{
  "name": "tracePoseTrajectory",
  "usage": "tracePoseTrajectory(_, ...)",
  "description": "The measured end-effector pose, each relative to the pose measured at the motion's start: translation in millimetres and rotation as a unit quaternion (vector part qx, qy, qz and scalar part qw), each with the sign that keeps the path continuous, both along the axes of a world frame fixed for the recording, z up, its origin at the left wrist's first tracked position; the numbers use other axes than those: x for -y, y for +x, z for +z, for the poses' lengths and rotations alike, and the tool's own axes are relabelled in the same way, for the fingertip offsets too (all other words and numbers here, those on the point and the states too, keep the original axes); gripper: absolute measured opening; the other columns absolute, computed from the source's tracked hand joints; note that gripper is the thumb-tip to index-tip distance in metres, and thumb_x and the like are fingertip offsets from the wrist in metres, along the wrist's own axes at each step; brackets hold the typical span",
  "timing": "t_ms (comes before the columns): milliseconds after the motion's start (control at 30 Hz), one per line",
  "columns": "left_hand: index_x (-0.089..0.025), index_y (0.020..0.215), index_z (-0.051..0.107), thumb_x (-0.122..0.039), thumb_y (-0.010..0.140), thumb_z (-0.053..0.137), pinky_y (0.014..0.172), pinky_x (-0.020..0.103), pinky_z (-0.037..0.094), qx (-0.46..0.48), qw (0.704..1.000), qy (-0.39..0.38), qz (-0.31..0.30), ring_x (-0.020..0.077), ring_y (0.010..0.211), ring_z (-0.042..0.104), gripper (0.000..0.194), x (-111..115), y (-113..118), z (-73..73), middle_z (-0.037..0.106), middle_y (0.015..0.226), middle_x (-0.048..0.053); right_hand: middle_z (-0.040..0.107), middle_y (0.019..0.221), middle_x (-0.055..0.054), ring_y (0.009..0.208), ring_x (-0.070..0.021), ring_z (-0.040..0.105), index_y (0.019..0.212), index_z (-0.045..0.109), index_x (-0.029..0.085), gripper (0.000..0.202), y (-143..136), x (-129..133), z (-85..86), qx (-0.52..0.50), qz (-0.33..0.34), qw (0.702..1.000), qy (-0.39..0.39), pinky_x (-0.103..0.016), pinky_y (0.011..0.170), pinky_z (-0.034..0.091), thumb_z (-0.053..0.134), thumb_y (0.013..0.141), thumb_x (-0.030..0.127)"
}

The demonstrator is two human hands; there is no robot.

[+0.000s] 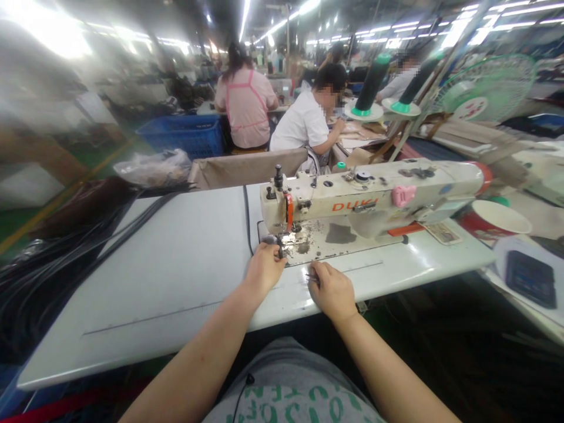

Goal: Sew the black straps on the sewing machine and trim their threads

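Left fingers (pixel 269 254) pinching black strip (pixel 247 220), sewing machine (pixel 324 205) just ahead (keep tips clear); right fingers (pixel 321 271) closed on slim tool (pixel 310 275).

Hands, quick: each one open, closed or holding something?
Left hand: fingers closed at a small dark piece by the sewing machine; firm grip can't be told.
Right hand: closed, holding a thin item, too small to identify.
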State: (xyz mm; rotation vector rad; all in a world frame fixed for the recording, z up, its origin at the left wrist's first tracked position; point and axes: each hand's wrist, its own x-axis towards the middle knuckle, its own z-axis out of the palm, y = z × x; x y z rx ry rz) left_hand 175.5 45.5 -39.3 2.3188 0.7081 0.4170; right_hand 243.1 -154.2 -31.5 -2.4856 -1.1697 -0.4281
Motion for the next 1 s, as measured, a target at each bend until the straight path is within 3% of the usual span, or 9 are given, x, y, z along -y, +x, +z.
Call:
tracePoseTrajectory(333, -0.02, 0.109, 0.068, -0.038, 0.083, 0.071, 0.079, 0.032, 0.057, -0.056, 0.993, 0.091, -0.043, 0.0251, 0.087, 0.072, 0.031, 24.9, -14.7, 15.6, 0.068, 0.105, 0.012, 0.069, 0.086, -0.004, 0.075, -0.0184, 0.06, 0.1, 0.067, 0.02, 0.025, -0.2, 2.4, -2.6, -0.017, 0.011, 1.0, 0.021, -0.027, 0.068, 0.041, 0.055, 0.08, 0.014)
tracePoseTrajectory(500, -0.017, 0.127, 0.061, -0.019, 0.089, 0.057, 0.08, 0.031, 0.055, -0.127, 0.983, 0.096, -0.093, 0.0248, 0.091, 0.072, 0.038, 31.9, -27.6, 21.0, 0.065, 0.119, 0.016, 0.074, 0.1, -0.004, 0.087, -0.0188, 0.067, 0.11, 0.068, 0.021, 0.024, 9.2, 3.4, 0.7, -0.11, 0.024, 0.989, 0.098, -0.027, 0.078, 0.049, 0.051, 0.093, 0.02)
tracePoseTrajectory(600, -0.018, 0.133, 0.056, -0.013, 0.085, 0.06, 0.079, 0.03, 0.055, -0.15, 0.975, 0.116, -0.113, 0.0229, 0.088, 0.072, 0.049, 32.0, -35.0, 25.4, 0.061, 0.125, 0.016, 0.072, 0.099, -0.006, 0.09, -0.0194, 0.068, 0.108, 0.071, 0.021, 0.027, 27.3, 5.8, 9.6, -0.14, 0.016, 0.982, 0.127, -0.029, 0.082, 0.052, 0.045, 0.101, 0.025)
tracePoseTrajectory(733, -0.02, 0.117, 0.062, -0.026, 0.08, 0.076, 0.094, 0.038, 0.054, -0.117, 0.97, 0.167, -0.132, 0.0295, 0.106, 0.067, 0.04, 31.2, -39.6, 35.0, 0.058, 0.122, 0.013, 0.069, 0.121, -0.012, 0.108, -0.0251, 0.065, 0.124, 0.069, 0.017, 0.034, 66.6, 8.1, 17.0, -0.055, -0.05, 0.994, 0.077, -0.037, 0.097, 0.051, 0.045, 0.101, 0.025)
tracePoseTrajectory(833, -0.018, 0.112, 0.06, -0.027, 0.078, 0.081, 0.107, 0.043, 0.049, -0.069, 0.971, 0.16, -0.165, 0.0318, 0.121, 0.059, 0.041, 31.4, -39.4, 38.7, 0.056, 0.127, 0.014, 0.062, 0.139, -0.015, 0.125, -0.0293, 0.058, 0.133, 0.064, 0.013, 0.04, 93.0, 8.9, 13.6, -0.02, -0.054, 0.998, 0.02, -0.043, 0.108, 0.046, 0.05, 0.096, 0.018)
tracePoseTrajectory(933, -0.017, 0.123, 0.055, -0.025, 0.08, 0.08, 0.107, 0.04, 0.05, -0.047, 0.975, 0.107, -0.189, 0.0287, 0.121, 0.061, 0.05, 32.0, -39.5, 37.9, 0.055, 0.131, 0.014, 0.061, 0.141, -0.015, 0.129, -0.029, 0.057, 0.135, 0.064, 0.01, 0.043, 98.6, 11.7, 6.2, -0.012, -0.042, 0.999, -0.011, -0.043, 0.112, 0.045, 0.051, 0.093, 0.015)
tracePoseTrajectory(1000, -0.018, 0.129, 0.052, -0.024, 0.082, 0.078, 0.107, 0.04, 0.05, -0.025, 0.976, 0.09, -0.197, 0.0274, 0.12, 0.062, 0.054, 31.4, -40.4, 36.8, 0.056, 0.132, 0.013, 0.061, 0.141, -0.016, 0.13, -0.0288, 0.057, 0.135, 0.063, 0.008, 0.044, 87.3, 15.1, 1.4, -0.011, -0.041, 0.999, -0.019, -0.043, 0.113, 0.045, 0.048, 0.094, 0.014)
